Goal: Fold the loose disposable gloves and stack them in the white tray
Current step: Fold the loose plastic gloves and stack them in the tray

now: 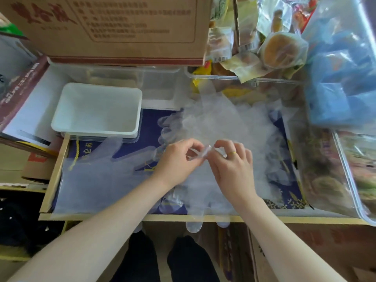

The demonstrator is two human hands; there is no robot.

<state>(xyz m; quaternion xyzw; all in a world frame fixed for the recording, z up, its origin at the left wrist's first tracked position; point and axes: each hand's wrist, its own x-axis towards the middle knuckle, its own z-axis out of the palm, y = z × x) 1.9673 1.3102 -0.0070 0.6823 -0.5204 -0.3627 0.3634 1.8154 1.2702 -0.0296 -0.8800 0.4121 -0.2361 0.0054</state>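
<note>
Both hands meet over the middle of a dark blue tabletop (150, 137), the left hand (179, 159) and right hand (232, 165) pinching a small bit of clear glove (200, 153) between them. Loose gloves (234, 123) are heaped just behind, one more glove lying flat (97, 171) to the left. The white tray (97, 108) sits back left, nothing in it yet. A cardboard box (114, 29) looms behind it.

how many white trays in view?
1. The white tray sits at the back left of the work surface, left of the glove pile, nothing visible inside it. Clear plastic containers behind it are not white trays.
</note>
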